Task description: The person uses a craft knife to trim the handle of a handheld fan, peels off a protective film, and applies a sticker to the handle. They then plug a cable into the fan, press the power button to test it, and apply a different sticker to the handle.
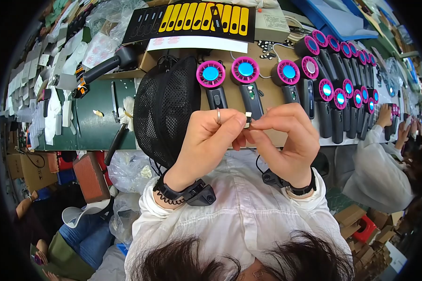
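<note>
My left hand (210, 138) is closed, its thumb and index finger pinching a tiny black-and-pale piece (247, 120), too small to name. From the other side, the thumb and fingertips of my right hand (290, 136) meet at the same piece. Just beyond my fingers lies a dark grey handheld fan (251, 99) with a pink slotted ring and blue centre; an opening in its handle shows a green part. A similar fan (215, 96) lies to its left. Another fan (291, 93), its handle also opened, lies to the right with a white cable at its head.
A black mesh bag (166, 107) stands left of my hands. Several more fans (340, 100) fill the bench's right side. At the back lies a black sheet with yellow strips (204, 18), near small black pieces (268, 48). A co-worker (377, 164) sits at right.
</note>
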The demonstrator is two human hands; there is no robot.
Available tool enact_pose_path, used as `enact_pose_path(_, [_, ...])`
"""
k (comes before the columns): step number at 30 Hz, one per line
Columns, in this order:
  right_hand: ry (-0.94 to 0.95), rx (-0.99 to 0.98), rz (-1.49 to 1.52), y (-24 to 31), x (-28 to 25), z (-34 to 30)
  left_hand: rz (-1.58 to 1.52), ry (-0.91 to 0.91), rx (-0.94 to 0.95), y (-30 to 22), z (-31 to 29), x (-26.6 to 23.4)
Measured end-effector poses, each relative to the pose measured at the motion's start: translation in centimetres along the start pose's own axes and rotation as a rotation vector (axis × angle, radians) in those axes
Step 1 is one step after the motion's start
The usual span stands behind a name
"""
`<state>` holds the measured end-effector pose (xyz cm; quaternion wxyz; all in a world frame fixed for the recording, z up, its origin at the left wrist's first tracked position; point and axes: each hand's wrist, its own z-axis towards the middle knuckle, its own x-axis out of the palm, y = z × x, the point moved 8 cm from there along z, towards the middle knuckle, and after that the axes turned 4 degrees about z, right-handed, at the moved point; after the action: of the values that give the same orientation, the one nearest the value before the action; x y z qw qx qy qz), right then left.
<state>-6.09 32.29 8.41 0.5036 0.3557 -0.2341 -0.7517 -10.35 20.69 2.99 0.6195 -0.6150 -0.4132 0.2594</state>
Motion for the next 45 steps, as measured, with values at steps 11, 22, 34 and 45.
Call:
enact_pose_path(11, [-0.032,-0.056,-0.148,-0.2,0.3,-0.5,-0.047,0.013,-0.004,1.2,0.3,-0.3])
enact_pose_path(22, [-0.036,-0.064,-0.069,-0.7,-0.2,-0.8,-0.096,0.103,-0.025,1.2,0.4,0.4])
enact_pose_path(34, [0.085,0.174,0.008,-4.0,-1.5,-0.5,-0.067,0.185,-0.116,2.8,1.5,1.0])
enact_pose_path(45, [0.443,0.431,-0.628,-15.4,-9.0,9.2,0.410,0.100,0.027,2.8,3.9,-0.6])
